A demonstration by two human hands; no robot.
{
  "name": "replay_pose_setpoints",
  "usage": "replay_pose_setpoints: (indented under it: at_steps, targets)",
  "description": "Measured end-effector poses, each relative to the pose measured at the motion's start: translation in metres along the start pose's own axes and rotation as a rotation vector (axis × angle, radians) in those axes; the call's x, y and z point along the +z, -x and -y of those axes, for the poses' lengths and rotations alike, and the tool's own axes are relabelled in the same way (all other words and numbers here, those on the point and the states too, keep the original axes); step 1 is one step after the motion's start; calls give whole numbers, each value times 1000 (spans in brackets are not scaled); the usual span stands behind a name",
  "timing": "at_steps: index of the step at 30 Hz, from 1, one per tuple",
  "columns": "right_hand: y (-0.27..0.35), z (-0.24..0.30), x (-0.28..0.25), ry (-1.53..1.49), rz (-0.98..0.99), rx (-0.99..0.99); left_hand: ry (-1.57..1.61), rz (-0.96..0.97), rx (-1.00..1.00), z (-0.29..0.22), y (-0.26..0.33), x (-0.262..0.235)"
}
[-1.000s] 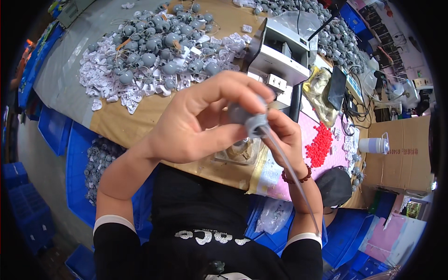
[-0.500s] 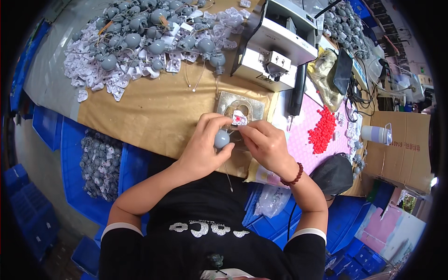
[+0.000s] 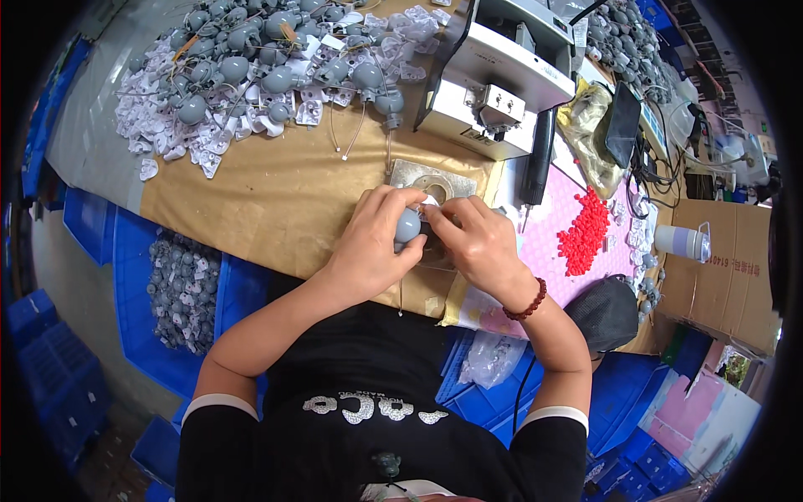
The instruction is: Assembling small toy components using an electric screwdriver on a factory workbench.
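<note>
A grey ball-shaped part (image 3: 407,226) with a thin wire hanging below it sits between the thumb and fingers of my left hand (image 3: 372,238). At the fingertips of that hand a white plastic piece (image 3: 430,202) shows, mostly covered. My right hand (image 3: 479,247), with a beaded bracelet on its wrist, is closed in a pinch right against the white piece. Whatever lies between its fingertips is hidden. Both hands are over a metal plate (image 3: 462,182) with a round fixture on the table.
Grey balls (image 3: 280,79) and white plastic pieces (image 3: 209,138) are heaped at the far left. A white machine (image 3: 489,109), a black pen-shaped tool (image 3: 539,159) and red small parts (image 3: 584,238) lie to the right. A blue bin (image 3: 138,318) stands at lower left.
Both hands have drawn closer together and the fingers now cover most of the white piece. The red bit seen on it earlier is hidden. The grey ball has shifted slightly up and right.
</note>
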State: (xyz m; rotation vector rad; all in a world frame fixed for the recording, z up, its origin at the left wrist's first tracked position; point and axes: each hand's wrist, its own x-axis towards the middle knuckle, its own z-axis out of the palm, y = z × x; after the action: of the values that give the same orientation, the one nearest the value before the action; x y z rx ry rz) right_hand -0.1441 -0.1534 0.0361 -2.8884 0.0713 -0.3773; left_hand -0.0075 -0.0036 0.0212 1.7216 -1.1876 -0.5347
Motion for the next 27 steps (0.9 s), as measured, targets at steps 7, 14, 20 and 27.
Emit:
replay_pose_setpoints:
  at_steps: [7, 14, 20, 27]
  targets:
    - [-4, 0, -12, 53, 133, -121, -301, 3, 212, 1, -6, -4]
    - [-9, 7, -14, 66, 166, -123, -466, -35, 283, -2, -1, 2]
    - [-8, 19, -10, 141, 186, -102, -586, -32, 333, 2, 4, 8]
    - [7, 17, -8, -33, 76, 8, -653, -43, 397, 9, 6, 14]
